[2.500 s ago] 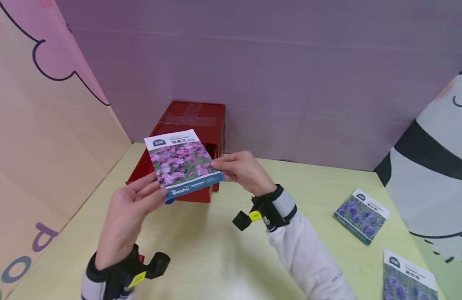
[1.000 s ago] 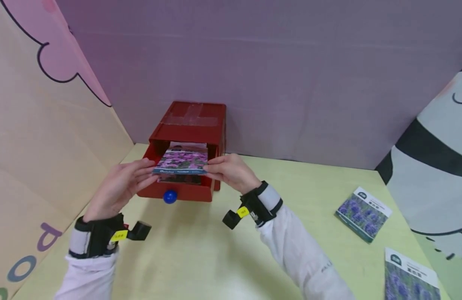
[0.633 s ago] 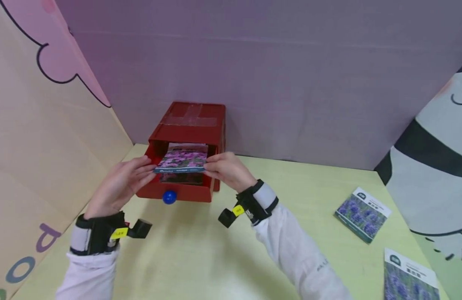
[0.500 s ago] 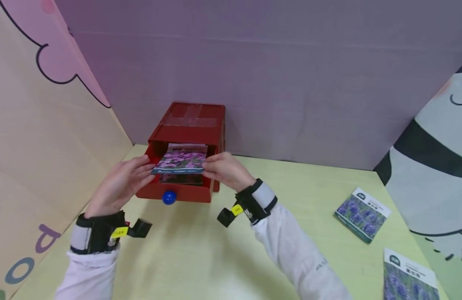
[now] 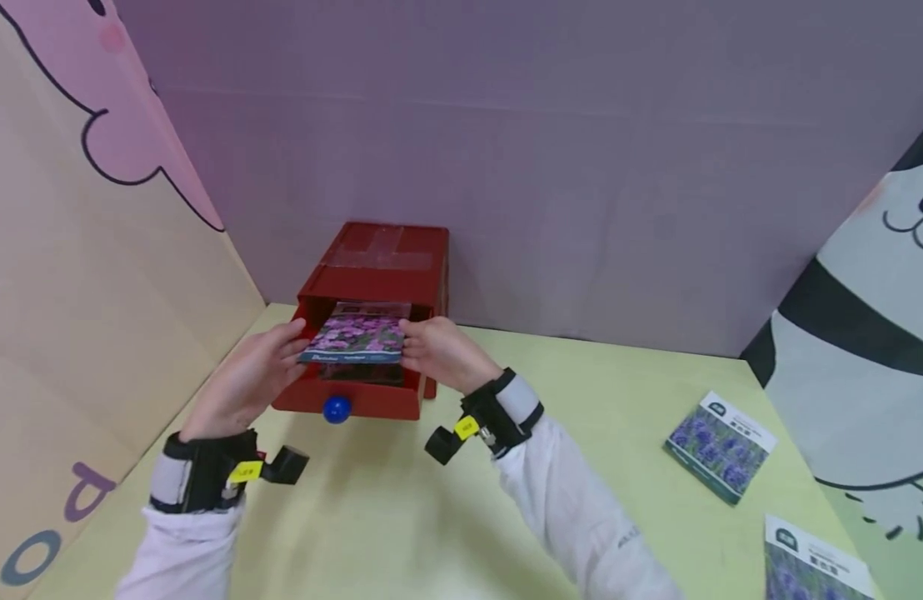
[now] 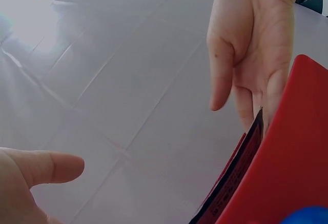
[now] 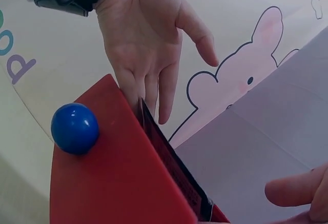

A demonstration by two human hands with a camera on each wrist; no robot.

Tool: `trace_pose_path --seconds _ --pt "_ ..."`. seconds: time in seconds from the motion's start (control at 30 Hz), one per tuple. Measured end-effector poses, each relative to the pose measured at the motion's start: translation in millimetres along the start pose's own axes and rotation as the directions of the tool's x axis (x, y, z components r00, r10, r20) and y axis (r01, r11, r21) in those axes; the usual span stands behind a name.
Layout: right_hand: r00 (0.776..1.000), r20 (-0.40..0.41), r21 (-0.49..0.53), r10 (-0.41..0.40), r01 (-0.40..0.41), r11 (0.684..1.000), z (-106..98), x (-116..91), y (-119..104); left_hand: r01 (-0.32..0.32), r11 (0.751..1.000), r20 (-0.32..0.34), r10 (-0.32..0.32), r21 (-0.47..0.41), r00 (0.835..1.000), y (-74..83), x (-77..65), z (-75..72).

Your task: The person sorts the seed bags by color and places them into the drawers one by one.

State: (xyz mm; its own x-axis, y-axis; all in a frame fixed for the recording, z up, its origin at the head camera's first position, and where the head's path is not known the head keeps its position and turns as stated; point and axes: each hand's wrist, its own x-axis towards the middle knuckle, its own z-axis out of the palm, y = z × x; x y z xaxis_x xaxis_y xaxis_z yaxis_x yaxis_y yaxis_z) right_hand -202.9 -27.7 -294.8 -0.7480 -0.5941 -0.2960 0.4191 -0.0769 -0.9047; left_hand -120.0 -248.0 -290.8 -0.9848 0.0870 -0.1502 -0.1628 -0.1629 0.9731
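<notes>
A seed packet with pink flowers (image 5: 356,337) lies in the pulled-out red drawer (image 5: 382,406), its blue lower edge facing me. Beneath it shows the dark front part of another packet (image 5: 362,373). My left hand (image 5: 247,375) is at the packet's left edge; the right wrist view shows that hand with straight fingers and thumb held apart. At the opposite edge is my right hand (image 5: 446,354), its fingertips reaching inside the drawer wall. In the left wrist view its fingers are extended and the thumb stands off. A blue knob (image 5: 337,409) marks the drawer front.
The red drawer box (image 5: 386,262), taped on top, stands against the purple back wall (image 5: 544,208). On the table's right lie a purple-flower packet (image 5: 720,450) and a second one (image 5: 814,567), cut off by the frame. A printed panel (image 5: 132,317) borders the left.
Both hands have lowered the pink-flower packet from above the drawer into it. In the last half second my right hand has shifted slightly left, and the head view has tilted up.
</notes>
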Motion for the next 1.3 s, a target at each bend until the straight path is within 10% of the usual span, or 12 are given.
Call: trace_pose_path --seconds 0.4,0.8,1.03,1.3 --pt "1.000 -0.006 -0.004 0.002 -0.002 1.000 5.5 3.8 -3.1 0.000 0.993 -0.042 0.005 0.118 0.999 -0.6 5.9 3.6" --pt "0.988 -0.081 -0.185 -0.134 0.117 0.976 1.4 -1.9 -11.7 -0.089 0.947 -0.190 0.153 0.308 0.970 0.0 -14.4 2.2" --pt "0.944 -0.175 -0.212 -0.281 0.242 0.947 -4.7 1.0 -16.4 -0.123 0.920 -0.242 0.224 0.371 0.944 -0.4 -21.5 4.8" --pt "0.838 -0.297 -0.308 -0.458 0.370 0.877 -14.9 12.0 -16.3 -0.155 0.872 -0.300 0.320 0.464 0.899 -5.2 -34.4 14.2"
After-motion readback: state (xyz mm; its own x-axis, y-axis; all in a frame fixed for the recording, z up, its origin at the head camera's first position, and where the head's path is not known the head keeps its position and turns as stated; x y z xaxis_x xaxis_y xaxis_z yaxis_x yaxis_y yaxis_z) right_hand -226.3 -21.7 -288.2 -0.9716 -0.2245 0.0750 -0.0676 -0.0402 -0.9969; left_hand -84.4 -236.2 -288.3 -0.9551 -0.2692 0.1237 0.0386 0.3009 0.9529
